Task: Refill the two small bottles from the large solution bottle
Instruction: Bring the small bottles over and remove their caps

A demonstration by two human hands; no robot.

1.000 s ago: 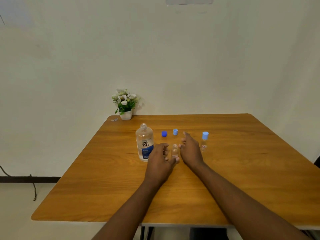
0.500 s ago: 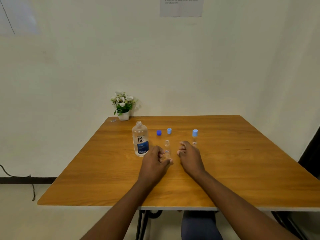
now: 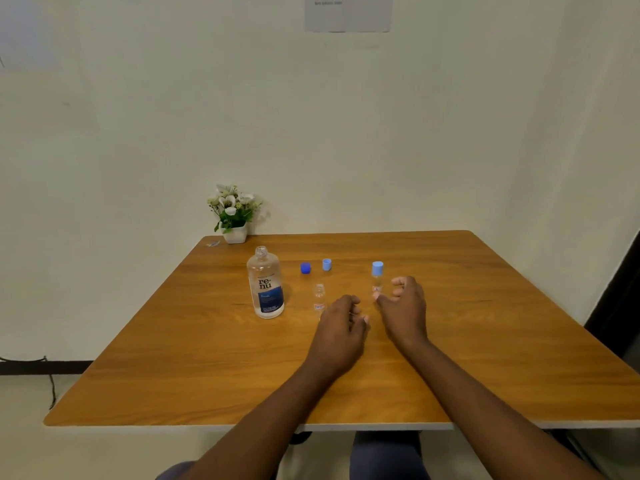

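Observation:
The large clear solution bottle [image 3: 265, 285] with a blue label stands uncapped on the wooden table [image 3: 207, 375]. To its right an uncapped small clear bottle [image 3: 319, 299] stands upright. Behind it lie a dark blue cap [image 3: 305, 268] and a light blue cap [image 3: 326, 264]. A second small bottle [image 3: 377, 278] wears a light blue cap. My left hand [image 3: 341, 327] rests just right of the uncapped small bottle, fingers loosely curled, holding nothing. My right hand [image 3: 403, 306] curves open beside the capped bottle, thumb near its base, not gripping it.
A small white pot of artificial flowers [image 3: 233, 216] stands at the table's back left corner, with a tiny scrap [image 3: 213, 243] beside it. A paper sheet [image 3: 348, 12] hangs on the wall. The table's near edge [image 3: 346, 426] runs above my knees.
My left hand has let go of the uncapped small bottle and shifted right. My right hand has moved right toward the capped small bottle and opened around it.

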